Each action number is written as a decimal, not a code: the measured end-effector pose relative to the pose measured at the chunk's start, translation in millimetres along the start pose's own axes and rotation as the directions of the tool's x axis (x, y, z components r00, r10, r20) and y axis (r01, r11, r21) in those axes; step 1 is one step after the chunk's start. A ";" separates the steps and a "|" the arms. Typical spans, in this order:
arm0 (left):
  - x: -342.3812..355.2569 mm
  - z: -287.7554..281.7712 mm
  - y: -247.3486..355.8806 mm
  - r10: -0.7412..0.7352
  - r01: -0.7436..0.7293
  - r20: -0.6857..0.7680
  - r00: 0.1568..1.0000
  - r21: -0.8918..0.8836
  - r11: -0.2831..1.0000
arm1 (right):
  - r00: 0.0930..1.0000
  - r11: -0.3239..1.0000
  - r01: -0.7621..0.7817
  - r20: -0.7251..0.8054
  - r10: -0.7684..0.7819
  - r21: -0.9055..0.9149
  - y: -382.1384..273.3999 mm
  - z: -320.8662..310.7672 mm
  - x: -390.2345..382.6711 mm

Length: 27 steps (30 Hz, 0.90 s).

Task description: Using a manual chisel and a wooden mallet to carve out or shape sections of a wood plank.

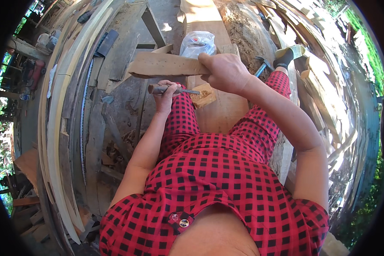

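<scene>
My left hand [165, 96] is closed round a wood chisel [158, 89] with a worn wooden handle, above my left thigh. The blade points right, and its tip is over or against a small block of wood [204, 98] with a rough carved hollow. Whether the tip touches the wood cannot be told. That block lies on a broad plank [219, 115] between my legs. My right hand [226, 72] grips one end of a thick wooden bat [168, 65]. The bat reaches left, raised above the chisel handle.
A clear plastic bag [197, 44] with something red inside sits farther along the plank. To its right a hammer [262, 67] lies near my right foot. Long boards [62, 94] stretch along the left, beside a handsaw [86, 115]. Rough timber [322, 94] is piled at right.
</scene>
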<state>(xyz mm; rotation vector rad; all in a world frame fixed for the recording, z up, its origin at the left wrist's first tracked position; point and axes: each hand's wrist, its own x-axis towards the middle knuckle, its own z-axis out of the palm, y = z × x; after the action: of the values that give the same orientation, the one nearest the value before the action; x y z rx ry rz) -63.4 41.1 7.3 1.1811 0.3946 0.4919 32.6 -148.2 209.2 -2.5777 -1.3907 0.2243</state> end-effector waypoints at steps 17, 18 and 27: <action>9.4 -11.4 -14.6 -0.185 0.185 0.068 0.980 -0.002 0.983 | 0.968 0.960 0.097 -0.249 -0.030 0.264 8.9 6.0 -28.3; 10.2 -7.9 -8.4 -0.187 0.188 0.072 0.980 -0.001 0.982 | 0.971 0.955 0.045 -0.238 0.027 0.294 15.9 11.9 -33.9; 19.9 0.2 18.0 -0.028 0.030 0.035 0.999 -0.068 0.997 | 0.879 0.794 -0.363 -0.105 0.466 0.487 76.2 97.7 -112.2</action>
<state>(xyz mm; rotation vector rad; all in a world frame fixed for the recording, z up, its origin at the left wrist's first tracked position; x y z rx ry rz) -49.6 57.3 23.6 1.1148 0.3625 0.4563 10.6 -272.6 99.7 -2.3736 -0.5788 0.2798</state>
